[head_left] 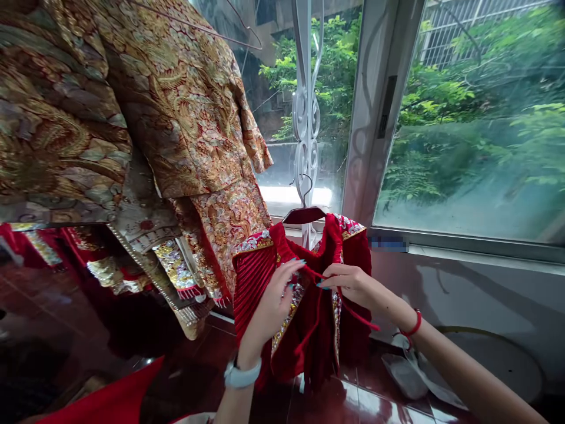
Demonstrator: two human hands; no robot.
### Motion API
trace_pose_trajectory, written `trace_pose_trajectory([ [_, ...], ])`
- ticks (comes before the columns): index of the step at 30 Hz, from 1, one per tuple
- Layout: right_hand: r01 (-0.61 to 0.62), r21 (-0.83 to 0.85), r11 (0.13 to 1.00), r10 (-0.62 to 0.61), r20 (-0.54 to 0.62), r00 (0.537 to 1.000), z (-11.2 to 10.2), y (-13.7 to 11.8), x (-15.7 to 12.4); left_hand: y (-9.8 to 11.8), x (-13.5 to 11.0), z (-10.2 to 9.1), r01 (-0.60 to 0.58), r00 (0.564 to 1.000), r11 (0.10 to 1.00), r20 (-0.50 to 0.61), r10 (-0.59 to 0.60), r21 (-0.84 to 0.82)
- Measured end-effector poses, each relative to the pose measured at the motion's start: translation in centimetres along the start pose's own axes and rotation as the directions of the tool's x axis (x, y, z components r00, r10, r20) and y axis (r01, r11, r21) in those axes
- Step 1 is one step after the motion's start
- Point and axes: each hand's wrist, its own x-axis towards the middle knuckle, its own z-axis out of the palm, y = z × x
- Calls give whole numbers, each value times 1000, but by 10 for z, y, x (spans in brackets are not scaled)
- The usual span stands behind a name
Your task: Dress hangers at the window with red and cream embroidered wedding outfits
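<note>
A red pleated garment [251, 288] with sequinned, jewelled trim hangs in front of me on a dark red hanger [304, 215]. A thin red cord [314, 272] runs across its gathered top edge, with loose ends dangling down the front and out to the right. My left hand [276, 303], wearing a pale wristband, is at the left of the opening, its fingers curled in around the cord. From the right, my right hand [351, 284] pinches the cord between thumb and fingers, close to the left fingertips. The exact grip of the left fingertips is partly hidden.
Gold embroidered jackets [189, 118] hang at the left, above more beaded red garments [128, 265]. A white scrolled metal post [306, 118] stands behind the hanger, before the windows [477, 135]. A clear plastic container [404, 374] lies on the tiled floor at right.
</note>
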Motion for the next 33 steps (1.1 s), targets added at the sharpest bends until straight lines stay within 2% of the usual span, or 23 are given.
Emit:
trace_pose_trajectory([
  [2, 88, -133, 987, -93, -30, 995, -3, -3, 0, 15, 22, 9, -40, 997, 999, 73, 38, 25],
  [4, 175, -268, 948, -207, -98, 973, -3, -5, 0, 24, 40, 16, -26, 990, 999, 137, 21, 35],
  [7, 279, -428, 860, -401, -226, 888, 3, -3, 2, 23, 56, 18, 16, 975, 1000, 219, -19, 15],
  [9, 288, -453, 844, -453, -314, 834, 10, 2, 2, 18, 61, 15, 44, 967, 996, 253, -22, -81],
  [11, 253, -420, 871, -427, -394, 814, 18, 8, 2, 15, 62, 10, 38, 980, 980, 197, 1, -197],
  [13, 193, -369, 909, -362, -474, 803, 25, 14, 1, 19, 60, 5, -33, 997, 976, 61, 48, -214],
  [16, 104, -282, 954, -256, -581, 773, 31, 17, 1, 39, 46, -8, -132, 981, 991, -143, 133, 14],
  [19, 47, -154, 987, -137, -651, 747, 35, 16, -2, 63, 18, -26, -143, 950, 963, -240, 198, 227],
  [21, -3, -59, 998, -38, -674, 737, 37, 16, -6, 73, -6, -39, -150, 939, 967, -276, 204, 205],
  [23, -49, -2, 999, 34, -691, 722, 37, 18, -13, 74, -30, -49, -104, 930, 984, -337, 149, 148],
  [25, -63, 1, 998, 46, -698, 714, 37, 21, -20, 68, -52, -56, -4, 904, 987, -422, 71, 158],
  [27, -75, -7, 997, 50, -686, 726, 36, 25, -28, 55, -69, -61, 102, 862, 977, -508, 7, 188],
  [30, -133, 33, 991, 126, -610, 782, 32, 33, -38, 27, -84, -68, 247, 789, 963, -600, -134, 110],
  [33, -173, 52, 984, 175, -510, 842, 25, 43, -47, -4, -88, -78, 313, 713, 949, -649, -265, -43],
])
